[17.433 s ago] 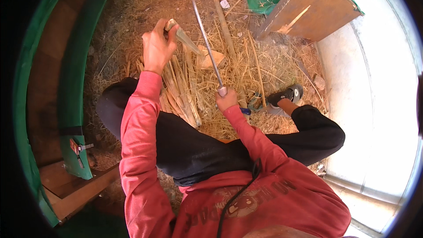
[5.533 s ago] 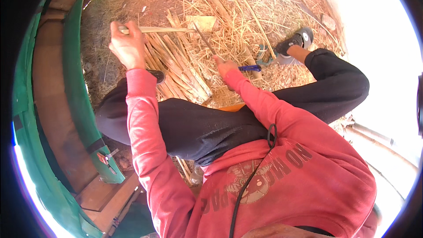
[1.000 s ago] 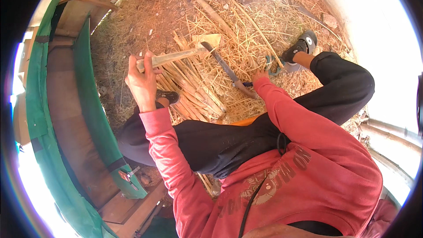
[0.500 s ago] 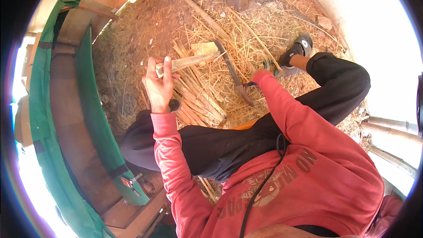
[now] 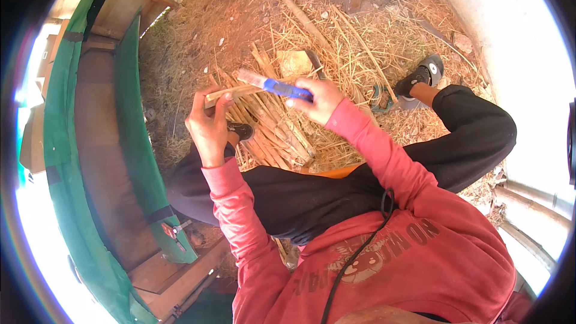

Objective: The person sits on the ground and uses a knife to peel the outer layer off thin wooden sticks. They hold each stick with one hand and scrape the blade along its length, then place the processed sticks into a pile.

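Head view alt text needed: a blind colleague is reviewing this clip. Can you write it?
A seated person in a red sweatshirt holds a split wooden stick in the left hand and a blue-handled knife in the right hand, over a pile of split sticks on straw-covered ground.

knife [image 5: 277,87]: 1 | held stick [image 5: 231,92]: 1 | shoes [image 5: 423,74]: 2 | hands: 2

Straw-strewn dirt floor [image 5: 360,42], green-edged wooden frame [image 5: 90,144] at left, harsh sunlight
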Demonstrator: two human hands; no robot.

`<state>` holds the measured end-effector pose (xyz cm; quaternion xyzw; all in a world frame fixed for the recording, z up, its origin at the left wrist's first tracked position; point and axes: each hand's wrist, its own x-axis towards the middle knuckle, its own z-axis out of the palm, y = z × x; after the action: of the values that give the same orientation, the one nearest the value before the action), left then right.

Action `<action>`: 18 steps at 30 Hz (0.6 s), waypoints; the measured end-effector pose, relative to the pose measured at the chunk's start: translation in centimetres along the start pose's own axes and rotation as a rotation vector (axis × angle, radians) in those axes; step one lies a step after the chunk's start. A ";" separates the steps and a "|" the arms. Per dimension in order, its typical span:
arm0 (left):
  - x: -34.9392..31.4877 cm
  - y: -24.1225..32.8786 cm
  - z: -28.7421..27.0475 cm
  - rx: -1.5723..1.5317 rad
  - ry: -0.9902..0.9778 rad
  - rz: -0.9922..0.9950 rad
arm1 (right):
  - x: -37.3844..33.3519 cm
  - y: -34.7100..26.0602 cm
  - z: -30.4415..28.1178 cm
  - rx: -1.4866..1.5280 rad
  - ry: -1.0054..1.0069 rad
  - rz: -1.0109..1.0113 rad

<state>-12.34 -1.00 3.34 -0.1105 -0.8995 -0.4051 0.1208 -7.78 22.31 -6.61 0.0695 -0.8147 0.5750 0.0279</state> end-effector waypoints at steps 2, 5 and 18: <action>-0.8 -0.4 0.1 -0.083 0.040 -0.030 | -0.7 -1.4 2.6 0.024 0.142 -0.036; -1.6 -0.6 0.3 -0.051 0.052 -0.061 | -1.7 -1.7 4.6 0.085 0.108 0.056; -2.8 -0.3 1.6 -0.052 0.095 0.085 | -3.2 -3.9 6.6 -0.007 0.168 -0.128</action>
<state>-9.98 -0.26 1.19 -0.1326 -0.8763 -0.4278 0.1776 -3.85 15.06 -5.63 0.0728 -0.8056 0.5728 0.1327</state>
